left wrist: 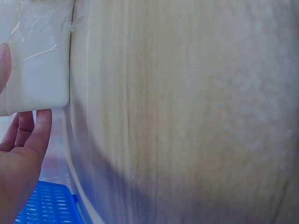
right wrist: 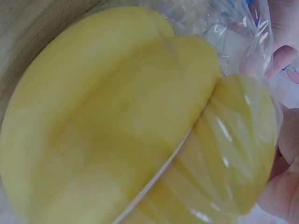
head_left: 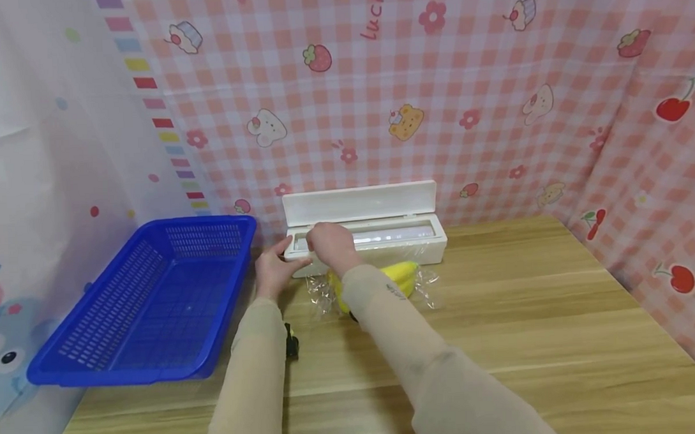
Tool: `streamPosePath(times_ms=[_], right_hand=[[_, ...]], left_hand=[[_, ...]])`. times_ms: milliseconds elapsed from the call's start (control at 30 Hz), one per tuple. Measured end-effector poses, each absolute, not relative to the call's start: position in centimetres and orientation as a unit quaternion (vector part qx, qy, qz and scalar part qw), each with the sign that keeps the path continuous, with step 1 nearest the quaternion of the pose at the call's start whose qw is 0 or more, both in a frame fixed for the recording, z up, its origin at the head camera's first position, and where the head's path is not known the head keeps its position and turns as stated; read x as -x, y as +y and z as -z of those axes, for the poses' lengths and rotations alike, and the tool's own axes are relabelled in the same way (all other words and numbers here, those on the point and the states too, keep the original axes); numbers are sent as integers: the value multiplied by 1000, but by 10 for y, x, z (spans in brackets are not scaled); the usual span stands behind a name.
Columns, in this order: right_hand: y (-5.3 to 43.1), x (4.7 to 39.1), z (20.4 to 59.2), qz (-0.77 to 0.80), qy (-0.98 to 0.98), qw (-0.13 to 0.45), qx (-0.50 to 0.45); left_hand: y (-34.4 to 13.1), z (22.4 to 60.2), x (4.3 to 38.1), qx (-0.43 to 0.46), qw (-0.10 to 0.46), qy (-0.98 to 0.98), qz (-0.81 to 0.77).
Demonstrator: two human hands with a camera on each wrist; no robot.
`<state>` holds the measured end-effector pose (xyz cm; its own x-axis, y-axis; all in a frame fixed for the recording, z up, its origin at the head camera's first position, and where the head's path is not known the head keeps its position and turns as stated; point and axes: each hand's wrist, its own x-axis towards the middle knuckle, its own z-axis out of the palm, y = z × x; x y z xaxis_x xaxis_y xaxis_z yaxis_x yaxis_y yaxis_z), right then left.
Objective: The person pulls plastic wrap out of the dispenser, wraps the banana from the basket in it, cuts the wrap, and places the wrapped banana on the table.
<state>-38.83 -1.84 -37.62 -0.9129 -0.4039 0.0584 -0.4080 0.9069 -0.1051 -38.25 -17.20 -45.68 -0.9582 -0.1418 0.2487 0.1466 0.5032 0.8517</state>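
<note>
A long white cling film box [head_left: 368,254] stands by the back wall, its lid [head_left: 358,204] raised and a film roll [head_left: 394,234] inside. My left hand [head_left: 273,270] grips the box's left end, thumb on the front and fingers around the corner. Over the left part of the opening, my right hand [head_left: 332,243] has its fingers curled down at the rim; what they hold is hidden. In front of the box lies a bunch of yellow bananas [right wrist: 107,107], partly behind my right sleeve. Clear film [head_left: 427,287] covers the bananas and bunches up at both ends.
An empty blue plastic basket [head_left: 172,312] stands left of my left forearm on the wooden table [head_left: 530,338]. A small black object [head_left: 292,343] shows beside my left sleeve. Patterned cloth [head_left: 348,83] hangs behind and along the sides.
</note>
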Motion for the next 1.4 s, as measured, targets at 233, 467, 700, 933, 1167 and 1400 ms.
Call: streamPosePath(times_ms=[233, 467, 700, 933, 1167, 1400], right_hand=[[-7, 390, 374, -73, -975, 25, -209], [2, 388, 371, -73, -975, 16, -210], [7, 386, 368, -81, -976, -6, -202], [11, 388, 370, -87, -974, -2, -207], [15, 389, 370, -86, -974, 2, -211], [18, 389, 369, -94, -974, -13, -203]], left_hand=[[-172, 456, 383, 5, 151, -852, 502], [-173, 456, 382, 3, 148, -855, 498], [-174, 460, 384, 5, 150, -855, 496], [-174, 459, 384, 3, 145, -855, 498], [-173, 459, 384, 3, 147, -852, 503], [-173, 459, 384, 2, 146, -852, 502]])
